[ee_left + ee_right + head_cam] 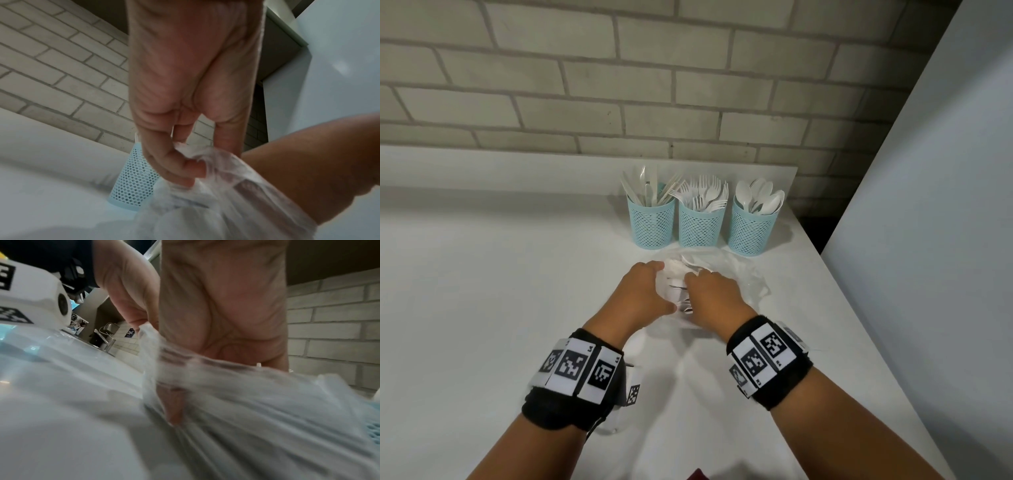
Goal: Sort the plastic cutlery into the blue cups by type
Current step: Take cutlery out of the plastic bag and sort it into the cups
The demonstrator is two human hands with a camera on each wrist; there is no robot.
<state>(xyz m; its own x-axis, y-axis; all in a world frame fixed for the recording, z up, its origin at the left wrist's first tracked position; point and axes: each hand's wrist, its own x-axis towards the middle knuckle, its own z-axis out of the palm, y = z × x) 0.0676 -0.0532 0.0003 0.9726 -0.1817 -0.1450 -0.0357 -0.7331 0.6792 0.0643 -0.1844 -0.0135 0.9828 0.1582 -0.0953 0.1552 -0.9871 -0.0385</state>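
Gripping the clear plastic bag [726, 274] from both sides, the two hands work just in front of the fork cup [700, 222], which stands middle in a row of three blue mesh cups on the white counter [482, 291]. Left of the fork cup, touching or nearly so, the knife cup [652, 222] holds white knives with what look like a few forks leaning among them. Right of the fork cup, the spoon cup [753, 229] is full of white spoons.

Nearer than the fork cup and slightly left, the left hand [645, 291] has its fingers [185, 168] curled into a pinch on a bunched edge of the film. Just right of it, the right hand [714, 296] also has its fingers closed on the bag; the right wrist view shows film stretched taut over a fingertip. A few white pieces of cutlery [681, 291] show between the hands, seemingly inside the bag; their type is hard to tell.

The likely trouble is the thin film: pulled hard from both sides, it could tear suddenly and scatter the cutlery across the counter. The bag lies close to the cups, so a jerk forward could also tip the light, top-heavy fork cup. Any forks in the knife cup would need re-sorting too
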